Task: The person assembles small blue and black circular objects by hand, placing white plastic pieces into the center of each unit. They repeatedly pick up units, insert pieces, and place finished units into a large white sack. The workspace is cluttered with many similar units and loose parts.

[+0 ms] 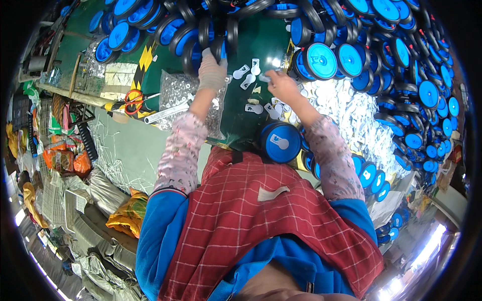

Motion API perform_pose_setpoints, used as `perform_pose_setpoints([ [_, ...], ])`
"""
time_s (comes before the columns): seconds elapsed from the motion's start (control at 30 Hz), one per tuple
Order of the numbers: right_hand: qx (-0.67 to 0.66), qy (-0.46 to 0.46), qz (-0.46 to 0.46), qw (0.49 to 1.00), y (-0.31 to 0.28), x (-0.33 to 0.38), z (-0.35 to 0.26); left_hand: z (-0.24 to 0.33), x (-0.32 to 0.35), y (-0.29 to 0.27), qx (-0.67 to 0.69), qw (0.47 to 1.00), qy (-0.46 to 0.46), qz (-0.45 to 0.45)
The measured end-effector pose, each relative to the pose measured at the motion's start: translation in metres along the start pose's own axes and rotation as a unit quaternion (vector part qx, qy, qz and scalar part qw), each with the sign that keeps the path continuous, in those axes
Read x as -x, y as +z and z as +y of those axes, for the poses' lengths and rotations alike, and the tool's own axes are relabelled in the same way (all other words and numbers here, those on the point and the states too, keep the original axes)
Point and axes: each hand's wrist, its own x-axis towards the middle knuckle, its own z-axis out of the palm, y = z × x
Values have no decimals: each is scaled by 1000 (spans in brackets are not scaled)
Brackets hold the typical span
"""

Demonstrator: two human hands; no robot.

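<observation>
My left hand (212,71), in a pale knit glove, reaches to the far side of the green table. Its fingers close on a black-tyred wheel (219,47) with a blue hub. My right hand (284,86) pinches a small whitish sticker (264,78), partly blurred. Beside it, several white keyhole-shaped stickers (248,81) lie loose on the table. Close to my apron, a blue wheel (281,142) stands with one such sticker on its face. A clear plastic bag (175,86) of small metal parts lies near my left wrist.
Orange-handled scissors (133,102) and a metal wrench (165,113) lie left, by the table's front edge. Many blue wheels (321,61) are heaped at the back and right. A large spread of white stickers (346,108) covers the right side. Bags and crates (75,203) fill the lower left.
</observation>
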Motion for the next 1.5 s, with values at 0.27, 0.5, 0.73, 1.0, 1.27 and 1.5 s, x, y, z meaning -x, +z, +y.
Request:
perform_pose_setpoints([
  [0.27, -495, 165, 108, 846, -66, 89, -58, 0, 120, -62, 412, 899, -63, -137],
  [0.5, -255, 34, -13, 966, -20, 121, -122, -36, 137, -48, 249, 884, 22, -396],
  [0.73, -36, -12, 62, 997, -8, 118, -131, -20, 63, 14, 73, 885, 222, -402],
  [1.0, -38, -29, 64, 997, -18, 126, -141, -46, 132, -21, 126, 961, 30, -245],
  [1.27, -5, -118, 128, 985, 9, 116, -134, -56, 165, -25, 284, 903, -52, -319],
  [1.5, -113, 83, -26, 990, -1, 82, -125, -64, 179, -6, 184, 949, 6, -254],
])
